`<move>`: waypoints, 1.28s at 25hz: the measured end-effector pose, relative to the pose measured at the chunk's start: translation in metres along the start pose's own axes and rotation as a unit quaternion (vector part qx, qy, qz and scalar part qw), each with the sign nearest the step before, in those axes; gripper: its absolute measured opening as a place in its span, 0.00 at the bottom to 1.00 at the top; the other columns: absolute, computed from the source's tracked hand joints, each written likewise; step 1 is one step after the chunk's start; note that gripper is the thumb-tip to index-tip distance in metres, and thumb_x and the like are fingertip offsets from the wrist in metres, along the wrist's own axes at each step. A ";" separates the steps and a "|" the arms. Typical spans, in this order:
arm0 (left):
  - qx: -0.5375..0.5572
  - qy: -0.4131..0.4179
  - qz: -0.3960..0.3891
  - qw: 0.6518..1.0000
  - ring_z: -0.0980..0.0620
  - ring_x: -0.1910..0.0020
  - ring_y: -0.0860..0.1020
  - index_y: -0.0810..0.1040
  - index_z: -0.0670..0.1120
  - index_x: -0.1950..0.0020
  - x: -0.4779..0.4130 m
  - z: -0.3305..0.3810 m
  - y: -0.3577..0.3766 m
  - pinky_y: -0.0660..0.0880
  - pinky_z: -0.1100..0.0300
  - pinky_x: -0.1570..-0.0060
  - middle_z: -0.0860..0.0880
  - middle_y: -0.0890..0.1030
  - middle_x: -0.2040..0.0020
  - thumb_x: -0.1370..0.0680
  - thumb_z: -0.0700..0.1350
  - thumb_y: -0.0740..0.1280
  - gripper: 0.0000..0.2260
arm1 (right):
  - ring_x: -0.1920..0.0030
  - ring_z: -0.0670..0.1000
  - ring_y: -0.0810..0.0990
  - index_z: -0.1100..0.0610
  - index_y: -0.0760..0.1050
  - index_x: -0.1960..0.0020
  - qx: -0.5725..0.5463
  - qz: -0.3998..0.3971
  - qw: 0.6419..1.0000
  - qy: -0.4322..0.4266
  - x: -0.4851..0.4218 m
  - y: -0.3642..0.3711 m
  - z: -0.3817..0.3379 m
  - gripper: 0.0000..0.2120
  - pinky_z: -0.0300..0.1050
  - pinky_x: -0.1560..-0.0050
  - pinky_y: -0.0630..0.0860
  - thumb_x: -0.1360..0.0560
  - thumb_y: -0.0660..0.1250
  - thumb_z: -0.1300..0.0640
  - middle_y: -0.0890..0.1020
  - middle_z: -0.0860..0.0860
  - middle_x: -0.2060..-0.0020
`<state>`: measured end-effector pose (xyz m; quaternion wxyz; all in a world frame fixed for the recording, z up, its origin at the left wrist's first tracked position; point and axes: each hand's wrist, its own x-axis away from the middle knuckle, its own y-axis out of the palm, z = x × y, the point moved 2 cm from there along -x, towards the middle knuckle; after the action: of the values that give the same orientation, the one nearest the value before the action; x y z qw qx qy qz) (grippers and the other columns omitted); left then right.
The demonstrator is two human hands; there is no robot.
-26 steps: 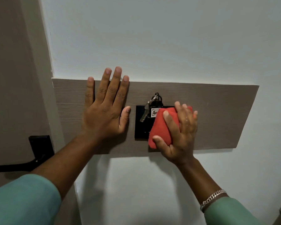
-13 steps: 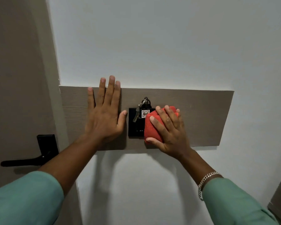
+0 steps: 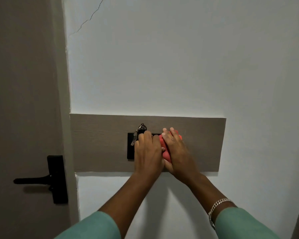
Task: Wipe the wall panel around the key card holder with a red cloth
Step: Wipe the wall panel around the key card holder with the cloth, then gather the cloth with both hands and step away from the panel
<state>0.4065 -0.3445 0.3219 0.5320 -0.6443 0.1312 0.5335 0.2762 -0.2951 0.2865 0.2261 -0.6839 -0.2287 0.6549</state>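
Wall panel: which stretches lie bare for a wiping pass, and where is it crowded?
The wall panel is bare from its left end to the black key card holder, and from the red cloth to its right end. The middle is crowded: left hand on the holder by the keys, right hand pressing the cloth.

We reach both arms forward, green sleeves pushed back. Our left hand (image 3: 148, 152) lies palm-down with fingers curled, touching our right hand (image 3: 175, 149), whose fingers close over something red; a chain circles the right wrist.
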 end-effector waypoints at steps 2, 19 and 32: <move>-0.002 -0.017 0.003 1.000 0.44 0.57 0.75 0.79 0.43 0.56 -0.002 0.010 0.002 0.72 0.51 0.59 0.43 0.77 0.55 0.30 0.43 0.72 0.06 | 0.19 0.46 0.44 0.51 0.52 0.21 -0.051 0.008 0.999 0.008 0.001 -0.006 0.003 0.38 0.60 0.20 0.57 0.26 0.67 0.60 0.55 0.46 0.21; 0.541 -0.279 -0.346 0.714 0.50 0.57 0.81 0.77 0.52 0.50 0.140 0.325 0.211 0.79 0.63 0.55 0.52 0.82 0.57 0.31 0.44 0.76 0.13 | 0.58 0.53 0.85 0.64 0.77 0.41 -0.319 0.121 0.729 0.593 0.334 -0.175 0.234 0.13 0.49 0.58 0.85 0.26 0.71 0.65 0.85 0.62 0.48; 0.551 -0.380 -0.603 0.434 0.44 0.31 0.74 0.59 0.46 0.21 0.315 0.509 0.338 0.72 0.45 0.31 0.44 0.71 0.26 0.23 0.30 0.60 0.32 | 0.53 0.54 0.79 0.60 0.79 0.40 -0.014 -0.038 0.700 0.713 0.562 -0.200 0.394 0.11 0.42 0.51 0.69 0.20 0.65 0.58 0.84 0.57 0.50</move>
<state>0.0034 0.0666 -0.0539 0.9576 0.1370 -0.2395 0.0834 -0.1002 0.2093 -0.0526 0.3370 -0.9400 -0.0343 -0.0404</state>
